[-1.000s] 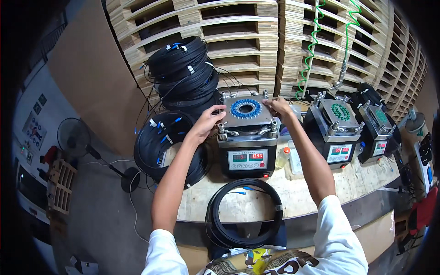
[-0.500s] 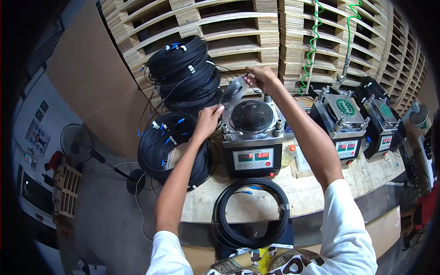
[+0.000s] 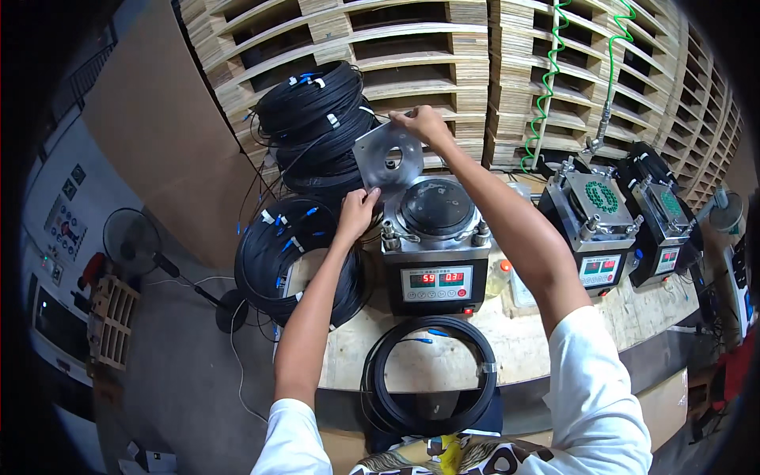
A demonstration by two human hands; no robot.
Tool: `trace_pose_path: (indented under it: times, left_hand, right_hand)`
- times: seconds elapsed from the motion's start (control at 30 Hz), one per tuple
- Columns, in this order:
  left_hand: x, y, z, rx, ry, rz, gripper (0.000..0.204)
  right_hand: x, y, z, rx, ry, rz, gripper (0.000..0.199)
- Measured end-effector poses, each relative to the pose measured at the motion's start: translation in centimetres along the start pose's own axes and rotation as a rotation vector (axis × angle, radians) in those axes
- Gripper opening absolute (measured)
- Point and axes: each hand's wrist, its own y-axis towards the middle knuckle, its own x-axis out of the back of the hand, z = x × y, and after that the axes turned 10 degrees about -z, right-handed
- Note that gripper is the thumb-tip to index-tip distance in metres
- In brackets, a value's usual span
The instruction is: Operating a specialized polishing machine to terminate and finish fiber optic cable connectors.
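A square metal plate with a round recess and a centre hole is tilted up behind the near machine, its face toward me. My left hand pinches its lower edge. At the top edge, my right hand grips it too. Just right of the plate sits the machine's round black disc, uncovered, with metal corner posts around it. The machine has a lit control panel on its front. Closest to my body, a coil of black cable with blue connectors overhangs the table edge.
Stacked black cable coils and another large coil stand left of the machine. Two similar machines with green-dotted plates, a nearer one and a farther one, are at right. Wooden pallets rise behind; a fan stands left.
Both hands have turned the plate so its recessed face and hole show more fully. My right hand has moved slightly left and up. The red digits on the panel differ.
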Motion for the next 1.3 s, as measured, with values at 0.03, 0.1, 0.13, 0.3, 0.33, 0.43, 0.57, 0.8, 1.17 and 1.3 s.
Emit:
trace_pose_path:
  times: [0.03, 0.1, 0.13, 0.3, 0.33, 0.43, 0.57, 0.8, 1.17, 1.3]
  left_hand:
    - [0.2, 0.2, 0.2, 0.075, -0.005, 0.048, 0.051]
    - [0.0, 0.7, 0.5, 0.095, 0.038, 0.101, 0.051]
    - [0.5, 0.5, 2.0, 0.125, -0.034, 0.085, 0.050]
    - [0.9, 0.3, 1.4, 0.241, -0.206, 0.160, 0.048]
    - [1.1, 0.4, 1.4, 0.259, -0.221, 0.182, 0.047]
    - [1.8, 0.8, 1.9, 0.271, -0.208, 0.210, 0.045]
    - [0.1, 1.3, 2.6, 0.189, -0.233, 0.201, 0.044]
    - [0.3, 0.3, 3.6, 0.245, -0.206, 0.128, 0.034]
    - [-1.6, -0.8, 0.1, 0.667, -0.647, -0.124, 0.028]
    - [-2.9, -1.0, -0.2, 0.687, -0.725, -0.119, 0.032]
  right_hand:
    - [-0.5, 0.4, 0.1, -0.017, -0.061, -0.038, 0.070]
    - [-0.9, 1.3, 0.2, -0.088, -0.031, 0.037, 0.078]
    - [-1.8, 0.3, 1.6, -0.117, -0.050, 0.024, 0.077]
    - [-2.7, 0.6, 1.4, -0.173, -0.060, -0.023, 0.077]
    - [-2.8, 0.7, 1.4, -0.171, -0.055, -0.024, 0.077]
    - [-3.0, 0.4, 1.7, -0.155, -0.018, -0.004, 0.077]
    - [-2.0, 0.0, 0.7, -0.111, 0.007, -0.017, 0.072]
    - [4.8, -6.3, -7.2, 0.167, 0.077, -0.063, 0.037]
    - [33.3, 0.7, -29.5, -0.134, -0.236, -0.777, 0.040]
    - [35.6, 5.2, -36.2, -0.364, -0.321, -0.634, 0.086]
